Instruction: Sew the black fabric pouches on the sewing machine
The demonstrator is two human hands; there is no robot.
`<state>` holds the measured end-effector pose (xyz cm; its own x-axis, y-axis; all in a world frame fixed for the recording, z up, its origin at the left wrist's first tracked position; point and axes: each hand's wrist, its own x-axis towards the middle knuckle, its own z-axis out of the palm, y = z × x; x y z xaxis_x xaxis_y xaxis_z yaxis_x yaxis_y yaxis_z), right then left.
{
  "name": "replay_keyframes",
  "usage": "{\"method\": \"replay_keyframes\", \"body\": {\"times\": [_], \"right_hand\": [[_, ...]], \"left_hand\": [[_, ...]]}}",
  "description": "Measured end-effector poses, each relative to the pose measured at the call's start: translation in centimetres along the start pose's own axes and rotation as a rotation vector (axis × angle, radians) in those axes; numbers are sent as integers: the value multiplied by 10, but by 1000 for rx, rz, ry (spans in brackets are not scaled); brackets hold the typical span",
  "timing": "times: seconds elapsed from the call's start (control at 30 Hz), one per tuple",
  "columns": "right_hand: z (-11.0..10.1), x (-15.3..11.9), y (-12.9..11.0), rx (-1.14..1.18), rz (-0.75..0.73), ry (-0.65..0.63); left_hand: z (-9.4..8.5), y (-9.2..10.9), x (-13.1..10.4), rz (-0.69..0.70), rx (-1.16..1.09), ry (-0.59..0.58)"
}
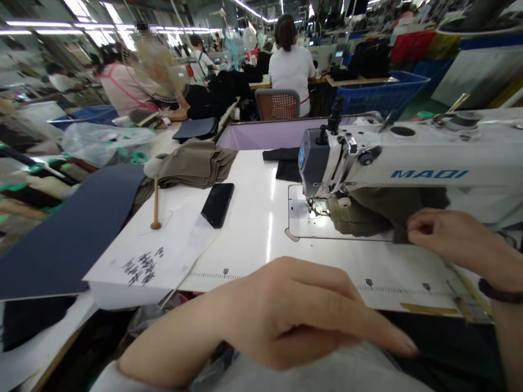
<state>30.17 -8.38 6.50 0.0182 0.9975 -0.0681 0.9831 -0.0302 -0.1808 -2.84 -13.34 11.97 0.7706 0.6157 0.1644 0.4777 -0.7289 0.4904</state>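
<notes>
Closest to me, the left hand [281, 316] blurs over the front edge of the tabletop [249, 239]; I can't tell whether its bent fingers hold anything. Toward the right edge, the right hand [453, 237] pinches olive cloth [362, 218], partly hidden behind the sewing machine [425, 155].

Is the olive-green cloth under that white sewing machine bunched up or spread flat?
Bunched up: the olive-green cloth lies in overlapping, rippled layers under the white sewing machine, one edge at the right hand.
</notes>
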Motion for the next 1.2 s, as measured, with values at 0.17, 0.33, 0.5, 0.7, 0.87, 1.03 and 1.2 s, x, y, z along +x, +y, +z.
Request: {"method": "replay_keyframes", "body": {"times": [0.17,0.33,0.5,0.7,0.87,1.03,1.2], "right_hand": [[22,-55,-23,171,-173,-143],[33,-82,-63,397,-233,-274],[32,-85,-65,549,-381,-343],[53,-86,-37,390,-430,-310],[62,-81,-52,325,-593,-352],[71,-68,-68,390,-585,-170],[68,-58,-72,714,-297,-64]], "left_hand": [[74,-14,50,332,129,-47],[109,-22,71,365,164,-59],[88,-54,38,130,142,-204],[63,-81,-39,-175,-49,4],[56,-75,-64,-328,-93,157],[55,-76,-64,-380,-238,265],[66,-86,-53,-645,-335,398]]}}
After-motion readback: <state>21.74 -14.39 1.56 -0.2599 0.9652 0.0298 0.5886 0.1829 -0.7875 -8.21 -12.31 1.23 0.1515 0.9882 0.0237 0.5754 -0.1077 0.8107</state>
